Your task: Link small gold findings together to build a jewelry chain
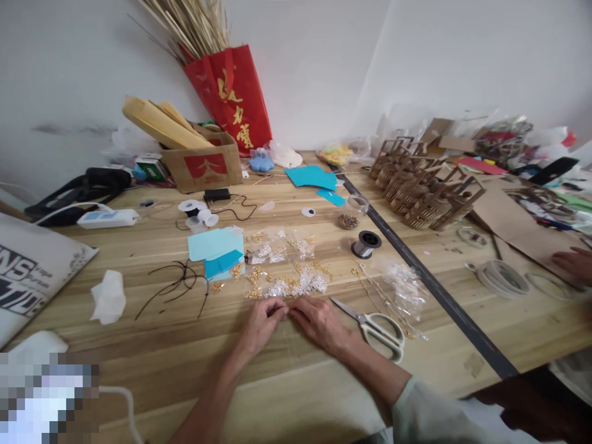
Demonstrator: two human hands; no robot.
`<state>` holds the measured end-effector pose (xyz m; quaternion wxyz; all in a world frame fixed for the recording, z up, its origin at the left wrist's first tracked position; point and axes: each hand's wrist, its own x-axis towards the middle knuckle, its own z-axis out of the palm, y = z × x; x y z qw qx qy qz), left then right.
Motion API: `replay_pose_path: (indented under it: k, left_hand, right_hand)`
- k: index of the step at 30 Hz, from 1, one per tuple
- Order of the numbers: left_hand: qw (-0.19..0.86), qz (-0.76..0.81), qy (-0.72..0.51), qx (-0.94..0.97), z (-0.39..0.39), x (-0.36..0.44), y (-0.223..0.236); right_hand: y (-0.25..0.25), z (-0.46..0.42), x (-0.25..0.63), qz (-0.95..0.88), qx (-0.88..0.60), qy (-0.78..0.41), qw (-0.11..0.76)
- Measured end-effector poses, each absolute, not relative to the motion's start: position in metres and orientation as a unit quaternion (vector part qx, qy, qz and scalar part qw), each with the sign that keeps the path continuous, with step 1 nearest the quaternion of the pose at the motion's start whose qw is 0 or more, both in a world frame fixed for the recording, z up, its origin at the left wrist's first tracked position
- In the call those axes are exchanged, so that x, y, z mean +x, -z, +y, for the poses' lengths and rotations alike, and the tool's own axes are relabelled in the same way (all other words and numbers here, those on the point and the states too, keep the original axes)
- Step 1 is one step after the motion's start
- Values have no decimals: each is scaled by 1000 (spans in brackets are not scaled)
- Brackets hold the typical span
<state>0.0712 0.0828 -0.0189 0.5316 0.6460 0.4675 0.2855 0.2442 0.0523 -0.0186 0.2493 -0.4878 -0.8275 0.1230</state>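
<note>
the left hand (pixel 263 324) and the right hand (pixel 319 317) meet over the desk (pixel 185 351), a bit in from the middle of its near edge. the left thumb and pointing finger curl in until their tips are almost together. the right fingers lean over and reach toward them, bent and close to each other. i cannot tell if either hand pinches all the way, or if some tiny thing is between the tips; it is too small to see.

the shiny silver bits (pixel 312 282) and the little gold bits (pixel 253 291) lie in a loose heap just past the fingertips, on the side toward the far edge of the desk. the scissors (pixel 364 318) lie beside the right hand, with the point toward it. thin chains (pixel 393 306) and clear plastic bags (pixel 406 290) are past the scissors, and a spool of wire (pixel 366 246) stands nearer the far edge.

the step in hand looks like fine fingertip work on something very small. i think the next move calls for a light pinch and calm hands, with care not to bump the heap or brush the scissors.
</note>
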Motion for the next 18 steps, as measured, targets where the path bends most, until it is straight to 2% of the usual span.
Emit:
replay_pose_path:
  k: [6,18]
  left_hand:
    - [540,472,-289,634,83,71,24]
    - [549,471,-291,626,83,73,18]
  right_hand:
    - [15,52,244,-830,-472,-139,263]
    - [9,49,247,-837,-485,-132,215]
